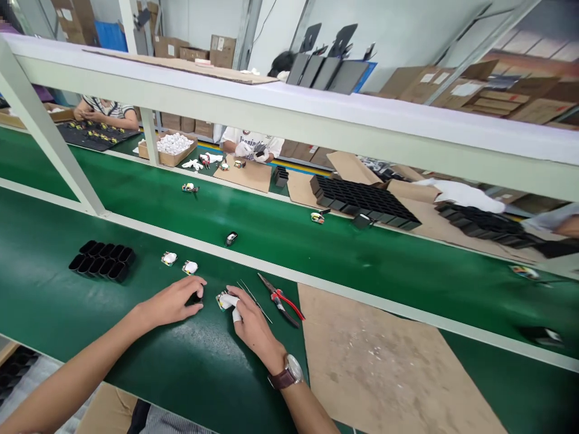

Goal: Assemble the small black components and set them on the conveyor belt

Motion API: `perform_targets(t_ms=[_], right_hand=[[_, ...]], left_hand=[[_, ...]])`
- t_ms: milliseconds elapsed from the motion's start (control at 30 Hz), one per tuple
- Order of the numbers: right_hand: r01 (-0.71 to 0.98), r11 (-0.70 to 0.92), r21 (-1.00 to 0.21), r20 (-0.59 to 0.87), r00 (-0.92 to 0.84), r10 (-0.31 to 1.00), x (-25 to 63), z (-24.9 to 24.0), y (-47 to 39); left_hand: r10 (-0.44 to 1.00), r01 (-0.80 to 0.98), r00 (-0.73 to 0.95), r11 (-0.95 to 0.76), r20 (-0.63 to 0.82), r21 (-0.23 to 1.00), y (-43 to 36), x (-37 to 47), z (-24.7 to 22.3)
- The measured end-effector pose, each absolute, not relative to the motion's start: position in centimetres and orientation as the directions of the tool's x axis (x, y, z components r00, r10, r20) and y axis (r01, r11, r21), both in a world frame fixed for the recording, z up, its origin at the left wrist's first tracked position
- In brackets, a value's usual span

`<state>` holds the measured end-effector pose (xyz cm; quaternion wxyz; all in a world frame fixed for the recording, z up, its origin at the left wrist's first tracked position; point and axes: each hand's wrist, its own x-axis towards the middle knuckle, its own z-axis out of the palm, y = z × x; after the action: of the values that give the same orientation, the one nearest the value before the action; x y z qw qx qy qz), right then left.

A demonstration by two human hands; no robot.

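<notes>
My left hand [174, 303] is curled, thumb and fingers around a small black case [197, 298] that mostly hides behind them. With white finger covers on some fingers, my right hand [251, 322] pinches a small circuit board [222, 301] with electronic parts. The two hands face each other a short way apart over the green bench. Just beyond them lie two circuit boards with white tops, a left one [169, 258] and a right one [190, 267]. Beside my right hand are thin metal tweezers [257, 299] and red-handled pliers [281, 300].
A block of open black cases [102, 260] stands at left. Cardboard [384, 355] covers the bench at right. Beyond a pale rail, a green conveyor [271, 223] carries a black case [231, 238] and several boards. Across it, co-workers sit near black trays [364, 199]. An overhead beam crosses the view.
</notes>
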<state>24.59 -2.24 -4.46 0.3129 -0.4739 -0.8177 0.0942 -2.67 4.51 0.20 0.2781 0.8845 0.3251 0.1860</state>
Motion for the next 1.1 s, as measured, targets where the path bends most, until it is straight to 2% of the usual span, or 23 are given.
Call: perform_targets(t_ms=[133, 300, 400, 533, 633, 800, 1100], right_hand=[[0.817, 0.398, -0.416, 0.425, -0.213, 0.88, 23.4, -5.0, -3.6], [0.885, 0.336, -0.323, 0.457, -0.165, 0.874, 22.2, -5.8, -3.8], [0.87, 0.339, -0.359, 0.489, -0.134, 0.862, 22.2, -5.9, -3.4], [0.795, 0.381, -0.472, 0.526, -0.093, 0.845, 22.0, -4.6, -3.3], [0.74, 0.442, -0.506, 0.524, -0.144, 0.84, 21.7, -3.1, -3.5], [0.772, 0.487, -0.409, 0.458, -0.288, 0.841, 21.7, -1.2, -3.5], [0.828, 0.464, -0.314, 0.369, -0.344, 0.863, 21.5, -0.2, -3.7]], left_hand=[[0.706, 0.469, 0.704, -0.544, 0.078, 0.696, 5.1, -0.8, -2.3], [0.765, 0.476, 0.644, -0.417, 0.016, 0.774, 4.8, -1.6, -3.7], [0.775, 0.481, 0.632, -0.404, 0.012, 0.778, 4.4, -2.1, -3.6], [0.773, 0.457, 0.634, -0.4, 0.025, 0.794, 4.3, -1.8, -3.5], [0.757, 0.406, 0.648, -0.431, 0.079, 0.806, 4.2, -1.4, -3.7], [0.737, 0.372, 0.653, -0.511, 0.173, 0.775, 3.9, -1.2, -3.8], [0.7, 0.363, 0.679, -0.583, 0.222, 0.727, 3.7, -1.4, -3.4]])
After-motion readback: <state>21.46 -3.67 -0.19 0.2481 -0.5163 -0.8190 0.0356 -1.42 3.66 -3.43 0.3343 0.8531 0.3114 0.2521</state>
